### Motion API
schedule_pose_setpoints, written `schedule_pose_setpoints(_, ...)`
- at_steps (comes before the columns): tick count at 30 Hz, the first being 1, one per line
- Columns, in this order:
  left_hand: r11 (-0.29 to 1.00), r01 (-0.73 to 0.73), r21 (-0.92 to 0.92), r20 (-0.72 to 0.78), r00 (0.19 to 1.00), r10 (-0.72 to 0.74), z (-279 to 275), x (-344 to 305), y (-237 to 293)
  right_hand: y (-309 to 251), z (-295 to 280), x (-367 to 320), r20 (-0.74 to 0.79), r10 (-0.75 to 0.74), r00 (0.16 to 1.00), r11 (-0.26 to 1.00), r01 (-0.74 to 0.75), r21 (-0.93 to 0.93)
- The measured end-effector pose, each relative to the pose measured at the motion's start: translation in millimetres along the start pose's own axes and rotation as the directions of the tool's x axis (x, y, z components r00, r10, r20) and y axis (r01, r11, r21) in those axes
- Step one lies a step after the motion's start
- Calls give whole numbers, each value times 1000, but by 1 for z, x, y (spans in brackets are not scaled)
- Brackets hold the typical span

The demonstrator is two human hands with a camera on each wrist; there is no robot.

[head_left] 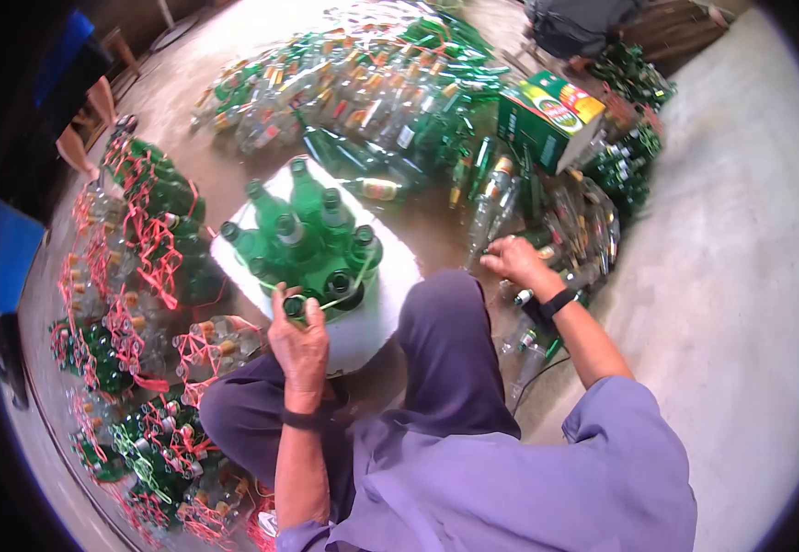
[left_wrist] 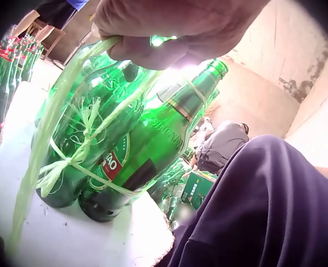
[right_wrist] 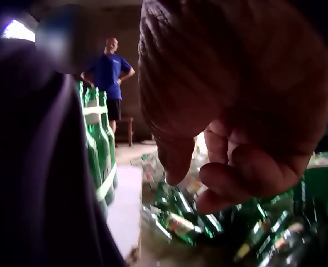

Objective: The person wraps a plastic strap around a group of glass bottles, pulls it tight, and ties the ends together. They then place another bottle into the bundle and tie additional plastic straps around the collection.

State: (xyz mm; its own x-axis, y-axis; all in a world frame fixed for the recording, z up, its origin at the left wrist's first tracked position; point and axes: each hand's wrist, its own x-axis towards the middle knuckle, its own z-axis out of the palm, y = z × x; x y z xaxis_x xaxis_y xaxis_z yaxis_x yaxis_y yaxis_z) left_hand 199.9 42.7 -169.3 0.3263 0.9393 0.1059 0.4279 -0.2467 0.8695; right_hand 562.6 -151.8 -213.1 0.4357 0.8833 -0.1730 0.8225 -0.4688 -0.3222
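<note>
Several green glass bottles stand upright in a bundle on a white block. Light green plastic twine runs round them, knotted low on the side in the left wrist view. My left hand is at the near edge of the bundle, gripping a strand of this twine beside a bottle neck. Over the loose bottles to the right, my right hand hangs with loosely bent fingers. In the right wrist view its thumb stays apart from the fingers, with nothing seen between them.
A large heap of loose bottles covers the floor ahead. Bundles tied in red twine line the left side. At the right, a green beer carton sits among bottles. One person in blue stands beyond; another crouches.
</note>
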Motion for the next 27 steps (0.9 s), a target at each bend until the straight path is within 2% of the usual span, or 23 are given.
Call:
schedule_pose_setpoints(3, 998, -64, 21, -10, 998, 64, 2, 0, -3, 24, 66, -70, 170, 192, 966, 979, -201, 37)
schedule_pose_setpoints(5, 1000, -18, -21, 14, 1000, 18, 3, 0, -3, 42, 125, -116, 283, 254, 925, 959, -280, 53)
schedule_pose_setpoints(6, 999, 34, -7, 35, 999, -33, 1, -1, 5, 44, 149, -137, 343, 283, 896, 945, -322, 62)
schedule_pose_setpoints(7, 1000, -12, -9, 27, 1000, 13, 2, -1, 3, 44, 169, -157, 403, 304, 863, 930, -360, 69)
schedule_pose_setpoints(11, 1000, 27, 1, 73, 997, -27, 2, -2, -7, 43, 228, -224, 551, 318, 771, 862, -477, 170)
schedule_pose_setpoints(13, 997, 61, -50, 65, 996, -58, 2, -3, 0, 38, 245, -251, 509, 378, 773, 809, -543, 225)
schedule_pose_setpoints(16, 994, 90, -64, 83, 993, -84, 2, -4, 1, 45, 263, -273, 522, 458, 720, 714, -647, 266)
schedule_pose_setpoints(19, 990, 109, -94, 90, 991, -101, 2, -4, -3, 54, 271, -276, 406, 709, 577, 409, -804, 431)
schedule_pose_setpoints(20, 991, 103, -88, 94, 991, -95, 1, -3, -6, 65, 266, -277, 503, 688, 524, 192, -799, 570)
schedule_pose_setpoints(21, 992, 97, -82, 97, 991, -89, 0, -3, -8, 76, 264, -272, 506, 687, 522, 187, -799, 571)
schedule_pose_setpoints(22, 996, 71, -46, 92, 994, -66, 0, -2, -8, 86, 265, -267, 515, 731, 448, -81, -692, 717)
schedule_pose_setpoints(23, 997, 69, -43, 96, 993, -65, 0, -3, -6, 97, 265, -262, 543, 754, 368, -329, -504, 799)
schedule_pose_setpoints(24, 991, 122, -58, 105, 988, -115, -1, -3, -3, 109, 267, -258, 546, 753, 366, -334, -503, 797)
schedule_pose_setpoints(26, 982, 172, -70, 114, 980, -164, -1, -4, -1, 134, 272, -249, 612, 724, 320, -590, -173, 789)
schedule_pose_setpoints(27, 980, 182, -80, 111, 979, -173, 0, -5, -1, 146, 280, -245, 612, 722, 323, -591, -171, 788)
